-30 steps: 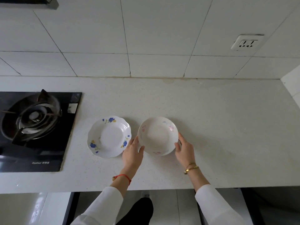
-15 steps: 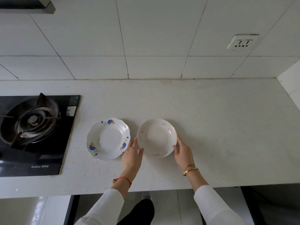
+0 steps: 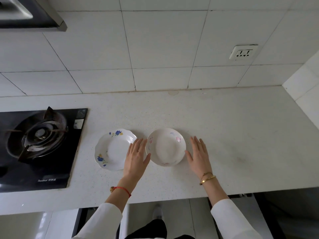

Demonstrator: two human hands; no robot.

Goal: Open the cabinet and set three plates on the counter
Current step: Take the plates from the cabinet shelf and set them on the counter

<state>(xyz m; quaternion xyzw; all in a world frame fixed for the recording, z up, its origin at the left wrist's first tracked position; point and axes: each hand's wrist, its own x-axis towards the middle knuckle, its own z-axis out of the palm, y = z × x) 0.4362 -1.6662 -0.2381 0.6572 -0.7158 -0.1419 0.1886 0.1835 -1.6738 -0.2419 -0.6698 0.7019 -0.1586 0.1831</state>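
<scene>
Two plates rest side by side on the white counter (image 3: 224, 128). The left plate (image 3: 112, 149) has a scalloped rim and blue flowers. The right plate (image 3: 166, 147) is round with faint pink flowers. My left hand (image 3: 137, 156) lies flat and open between the two plates, its fingers over the blue plate's right rim. My right hand (image 3: 198, 155) is flat and open just right of the pink plate, a small gap from its rim. Neither hand holds anything. Below the counter edge a dark cabinet opening (image 3: 284, 213) shows at the lower right.
A black gas hob (image 3: 39, 144) fills the counter's left side. A range hood (image 3: 25, 14) hangs at the top left. A wall socket (image 3: 243, 52) sits on the tiled wall at the right. A tiled corner (image 3: 307, 87) bounds the counter's right end.
Both hands have let go of the pink-flowered plate and spread flat, the right hand drawing away from its rim. The view has tilted up a little.
</scene>
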